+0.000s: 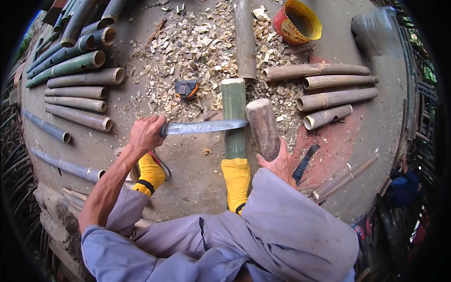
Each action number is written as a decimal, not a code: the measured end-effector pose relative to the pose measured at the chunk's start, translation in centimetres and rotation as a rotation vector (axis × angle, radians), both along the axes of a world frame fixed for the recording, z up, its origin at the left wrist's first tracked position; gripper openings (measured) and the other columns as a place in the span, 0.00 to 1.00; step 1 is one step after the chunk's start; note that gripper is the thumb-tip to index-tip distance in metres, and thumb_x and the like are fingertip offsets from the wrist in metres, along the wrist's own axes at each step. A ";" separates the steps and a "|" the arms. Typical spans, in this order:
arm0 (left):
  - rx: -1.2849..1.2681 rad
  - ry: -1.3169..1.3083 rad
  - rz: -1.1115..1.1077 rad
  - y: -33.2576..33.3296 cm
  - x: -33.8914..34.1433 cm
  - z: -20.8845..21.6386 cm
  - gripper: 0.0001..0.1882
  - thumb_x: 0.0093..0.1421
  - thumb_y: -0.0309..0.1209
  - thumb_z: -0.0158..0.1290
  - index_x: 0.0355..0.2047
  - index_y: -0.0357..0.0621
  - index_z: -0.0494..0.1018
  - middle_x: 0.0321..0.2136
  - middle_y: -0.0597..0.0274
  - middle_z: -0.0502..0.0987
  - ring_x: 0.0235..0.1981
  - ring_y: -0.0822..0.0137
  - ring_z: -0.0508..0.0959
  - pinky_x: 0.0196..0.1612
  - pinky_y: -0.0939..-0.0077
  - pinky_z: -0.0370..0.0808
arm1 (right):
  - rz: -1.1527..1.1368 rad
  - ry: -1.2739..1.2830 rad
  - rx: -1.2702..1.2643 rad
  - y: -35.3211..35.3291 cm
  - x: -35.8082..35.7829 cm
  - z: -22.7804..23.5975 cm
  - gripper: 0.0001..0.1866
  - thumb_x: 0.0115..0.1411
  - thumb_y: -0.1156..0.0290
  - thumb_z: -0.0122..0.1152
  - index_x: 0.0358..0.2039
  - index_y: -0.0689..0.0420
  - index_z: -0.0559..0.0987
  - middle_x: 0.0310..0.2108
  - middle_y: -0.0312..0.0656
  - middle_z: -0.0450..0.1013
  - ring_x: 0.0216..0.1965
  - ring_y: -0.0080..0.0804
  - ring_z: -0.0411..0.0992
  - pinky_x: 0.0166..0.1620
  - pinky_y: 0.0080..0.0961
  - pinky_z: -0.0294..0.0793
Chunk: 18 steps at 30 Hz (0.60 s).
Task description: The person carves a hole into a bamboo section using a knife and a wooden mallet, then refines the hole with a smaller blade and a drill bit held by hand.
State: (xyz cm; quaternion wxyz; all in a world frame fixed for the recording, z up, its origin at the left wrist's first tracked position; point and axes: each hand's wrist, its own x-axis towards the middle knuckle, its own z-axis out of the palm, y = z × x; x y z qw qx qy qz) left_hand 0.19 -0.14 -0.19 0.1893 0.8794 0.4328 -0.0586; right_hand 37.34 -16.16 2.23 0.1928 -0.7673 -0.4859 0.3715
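Head view: your left hand (146, 134) has its fingers closed round the handle of a long-bladed machete (202, 127), whose blade crosses over a green bamboo section (233, 105) in front of you; whether the edge touches it, you cannot tell. Your right hand (277, 163) wraps its fingers partway around the near end of a thick wooden billet (264, 127), tilted just right of the bamboo, beside the blade's tip. Your yellow-socked foot (236, 181) is at the bamboo's near end. Beyond lie scattered wood chips (202, 47) and a black-and-orange tape measure (186, 89); cut bamboo poles (84, 76) lie on the left.
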 end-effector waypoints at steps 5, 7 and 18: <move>-0.003 0.011 0.004 0.1 0.1 -0.3 0.13 0.43 0.29 0.57 0.27 0.46 0.66 0.21 0.57 0.71 0.25 0.54 0.76 0.29 0.60 0.72 | 0.032 -0.024 0.047 0.0 0.4 -0.8 0.42 0.42 0.66 0.72 0.56 0.61 0.61 0.40 0.61 0.72 0.42 0.55 0.74 0.45 0.41 0.75; -0.002 -0.001 0.000 0.2 0.1 -0.3 0.13 0.43 0.30 0.57 0.27 0.46 0.66 0.21 0.57 0.71 0.25 0.54 0.76 0.29 0.60 0.72 | 0.028 -0.020 0.059 0.0 0.3 -0.7 0.42 0.42 0.66 0.72 0.56 0.62 0.61 0.40 0.61 0.72 0.42 0.55 0.74 0.44 0.41 0.75; -0.129 0.101 -0.021 1.4 0.2 0.0 0.14 0.42 0.28 0.56 0.30 0.46 0.65 0.23 0.56 0.73 0.25 0.49 0.77 0.27 0.55 0.73 | 0.098 -0.032 0.058 0.1 1.3 -1.3 0.42 0.42 0.66 0.72 0.56 0.63 0.61 0.43 0.60 0.72 0.43 0.54 0.74 0.44 0.40 0.75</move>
